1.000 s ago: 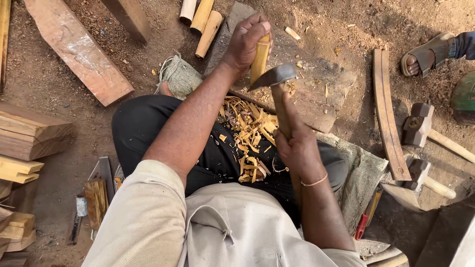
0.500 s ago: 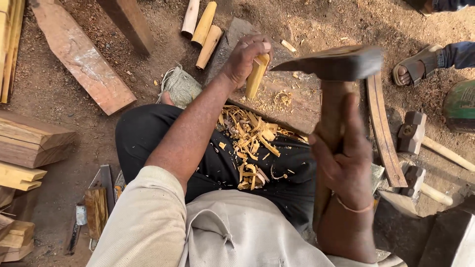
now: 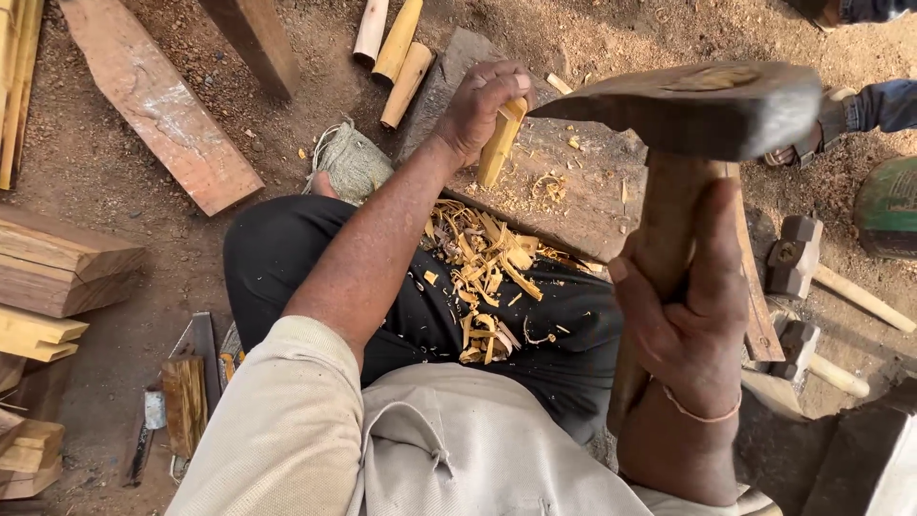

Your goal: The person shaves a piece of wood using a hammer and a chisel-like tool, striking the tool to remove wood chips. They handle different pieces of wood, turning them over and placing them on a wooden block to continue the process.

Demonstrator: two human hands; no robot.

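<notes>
Head view: a seated woodworker raises an adze-like hammer tool (image 3: 702,110) high, the right hand (image 3: 683,320) with fingers wrapped tight round its wooden handle. The left hand (image 3: 478,110) grips a pale wooden peg (image 3: 500,143), fingers closed about its upper end, standing it nearly upright on the chopping block (image 3: 573,205) near the block's far edge. Wood shavings (image 3: 482,272) lie heaped on the dark trousers (image 3: 287,258) at the block's near edge. Mallets (image 3: 798,258) rest on the dirt to the right. A clean stroke, by this look, wants the blade landing well below the holding fingers, the peg kept steady and tilted slightly away.
</notes>
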